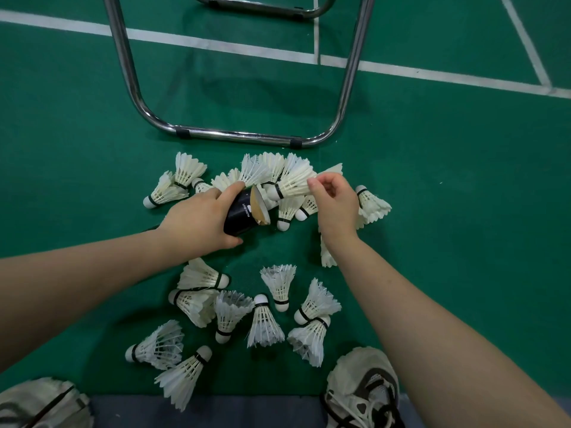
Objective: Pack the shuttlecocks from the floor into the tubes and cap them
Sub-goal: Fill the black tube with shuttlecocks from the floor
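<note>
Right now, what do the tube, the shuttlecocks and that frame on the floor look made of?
Tube held by the left hand: likely cardboard, since the open rim shows tan under a glossy black wrap. Shuttlecock pinched by the right hand: thin white feather-like vanes, a black band and a white rounded base, core material unclear. Frame: chromed metal tubing, mirror-bright reflections.

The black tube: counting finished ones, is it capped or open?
Open: the black tube in the left hand shows its bare cardboard rim, no cap.

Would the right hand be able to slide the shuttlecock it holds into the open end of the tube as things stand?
Probably yes. The right hand holds the shuttlecock cork-first just off the tube mouth, which the left hand tilts toward it; nothing lies between them.
</note>
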{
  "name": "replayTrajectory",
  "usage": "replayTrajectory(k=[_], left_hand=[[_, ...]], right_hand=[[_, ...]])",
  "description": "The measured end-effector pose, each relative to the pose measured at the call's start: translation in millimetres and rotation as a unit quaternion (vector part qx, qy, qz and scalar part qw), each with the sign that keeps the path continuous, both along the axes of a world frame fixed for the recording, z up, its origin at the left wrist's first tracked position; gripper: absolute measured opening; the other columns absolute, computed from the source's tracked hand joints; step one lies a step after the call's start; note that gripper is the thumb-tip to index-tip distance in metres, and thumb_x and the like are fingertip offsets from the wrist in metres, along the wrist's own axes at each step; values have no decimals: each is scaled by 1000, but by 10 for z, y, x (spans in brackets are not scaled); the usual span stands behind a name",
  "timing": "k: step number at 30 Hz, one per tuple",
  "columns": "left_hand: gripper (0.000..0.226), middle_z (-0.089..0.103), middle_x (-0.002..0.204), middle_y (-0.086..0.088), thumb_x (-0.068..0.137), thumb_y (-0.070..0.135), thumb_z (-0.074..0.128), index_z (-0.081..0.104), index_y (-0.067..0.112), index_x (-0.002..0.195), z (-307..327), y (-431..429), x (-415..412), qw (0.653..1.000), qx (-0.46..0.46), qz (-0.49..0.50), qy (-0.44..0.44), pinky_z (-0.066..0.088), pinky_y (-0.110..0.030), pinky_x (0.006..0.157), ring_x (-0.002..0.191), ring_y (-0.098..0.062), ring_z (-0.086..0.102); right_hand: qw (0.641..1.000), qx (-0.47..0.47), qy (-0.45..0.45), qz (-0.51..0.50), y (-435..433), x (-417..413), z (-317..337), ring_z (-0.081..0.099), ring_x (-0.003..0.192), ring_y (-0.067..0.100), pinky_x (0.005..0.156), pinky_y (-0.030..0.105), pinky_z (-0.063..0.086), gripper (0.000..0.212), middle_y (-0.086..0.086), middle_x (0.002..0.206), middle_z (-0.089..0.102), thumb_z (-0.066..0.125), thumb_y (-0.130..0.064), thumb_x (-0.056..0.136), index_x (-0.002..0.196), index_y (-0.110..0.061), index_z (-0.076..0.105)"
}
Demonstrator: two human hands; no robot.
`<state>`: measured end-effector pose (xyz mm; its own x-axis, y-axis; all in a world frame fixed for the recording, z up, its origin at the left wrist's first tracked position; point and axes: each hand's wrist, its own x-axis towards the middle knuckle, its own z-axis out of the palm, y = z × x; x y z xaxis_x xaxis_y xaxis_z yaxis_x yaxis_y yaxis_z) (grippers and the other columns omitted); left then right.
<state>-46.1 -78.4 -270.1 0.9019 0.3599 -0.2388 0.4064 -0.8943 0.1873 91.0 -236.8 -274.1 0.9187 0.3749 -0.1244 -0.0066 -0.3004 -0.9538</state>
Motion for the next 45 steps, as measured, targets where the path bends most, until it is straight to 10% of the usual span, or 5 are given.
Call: replayTrajectory(k=[14,29,36,45], left_hand=[[97,56,113,-8,67,52,73,18,27,143,208,152,-123,997,-19,40,-64,49,-34,71,94,-27,59],[100,57,101,-6,59,50,78,23,30,141,258,76,-394,998,13,-32,-58,49,-35,65,90,-28,59],[94,54,110,-3,71,51,68,16,29,145,201,98,-350,999,5,-17,-29,47,-33,69,97,-24,56],[96,53,114,0,69,52,70,12,33,143,109,298,-386,999,2,28,-26,47,-31,69,99,-20,53]], right_hand=[[939,34,109,323,374,-347,268,59,79,8,78,19,48,5,-2,83,62,62,-8,86,88,-13,63],[869,-133,80,470,457,-644,218,60,100,22,89,29,48,51,9,105,65,80,-9,68,114,-8,57],[944,-37,63,322,449,-743,153,41,54,7,54,21,34,30,-9,56,45,67,-27,82,58,-22,49],[997,-55,-31,52,170,-97,-30,53,71,10,64,19,41,22,-7,68,56,53,-24,91,69,-27,56]])
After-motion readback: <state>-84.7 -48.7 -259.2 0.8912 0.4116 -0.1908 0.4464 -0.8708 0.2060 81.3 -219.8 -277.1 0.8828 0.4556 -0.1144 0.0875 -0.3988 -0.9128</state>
